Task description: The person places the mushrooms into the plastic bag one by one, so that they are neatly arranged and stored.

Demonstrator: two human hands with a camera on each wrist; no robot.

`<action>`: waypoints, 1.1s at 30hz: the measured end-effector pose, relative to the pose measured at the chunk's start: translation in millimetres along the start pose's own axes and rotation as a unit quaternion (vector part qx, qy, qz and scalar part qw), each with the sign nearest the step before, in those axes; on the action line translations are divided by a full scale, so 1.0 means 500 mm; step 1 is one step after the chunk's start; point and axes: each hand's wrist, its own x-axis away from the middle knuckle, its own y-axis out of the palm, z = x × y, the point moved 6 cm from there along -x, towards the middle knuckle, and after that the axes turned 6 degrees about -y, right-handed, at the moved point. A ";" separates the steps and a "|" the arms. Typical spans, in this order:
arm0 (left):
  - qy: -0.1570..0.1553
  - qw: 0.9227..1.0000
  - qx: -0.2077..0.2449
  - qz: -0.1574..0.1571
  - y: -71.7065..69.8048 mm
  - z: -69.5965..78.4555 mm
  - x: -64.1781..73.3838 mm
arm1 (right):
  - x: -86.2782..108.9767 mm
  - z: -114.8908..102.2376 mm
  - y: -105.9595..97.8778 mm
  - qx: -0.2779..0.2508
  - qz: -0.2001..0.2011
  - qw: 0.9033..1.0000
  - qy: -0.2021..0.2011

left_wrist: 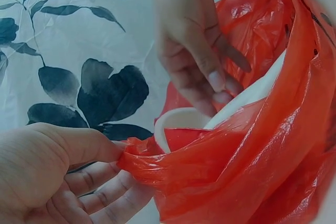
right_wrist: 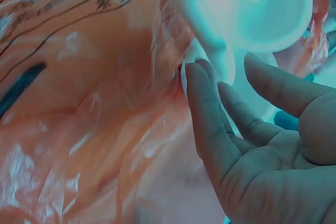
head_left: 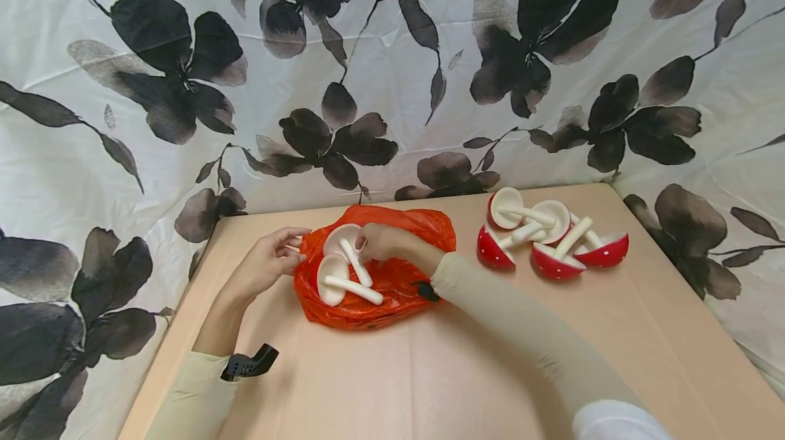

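Bag of crumpled red-orange plastic (head_left: pixel 397 283) sat on the pale wooden counter (head_left: pixel 343 385), rim pinched in the left hand (head_left: pixel 262 264)! The right hand (head_left: pixel 388 242), fingers apart, hung beside two round-capped, white-stemmed mushrooms (head_left: pixel 332 282) inside; white-spotted red mushrooms (head_left: pixel 552 264) clustered to the right.

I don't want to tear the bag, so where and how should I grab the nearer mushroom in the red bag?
Probably pinch the nearer mushroom by its stem, coming down from the near side with the right hand. The slim stem points right, its near side uncovered; the other mushroom crowds its far side, and the wide cap lies underside-up.
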 end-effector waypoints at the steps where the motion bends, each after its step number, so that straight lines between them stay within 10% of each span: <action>1: 0.001 1.000 0.000 0.001 -0.001 -0.001 0.001 | 0.005 0.000 -0.004 0.005 0.002 1.000 -0.003; 9: 0.001 1.000 0.002 0.004 -0.005 -0.003 0.003 | 0.062 -0.005 -0.055 0.084 0.056 0.994 -0.032; 33: -0.002 1.000 0.007 0.005 -0.006 0.000 0.006 | 0.247 0.023 -0.191 0.046 0.151 0.985 -0.075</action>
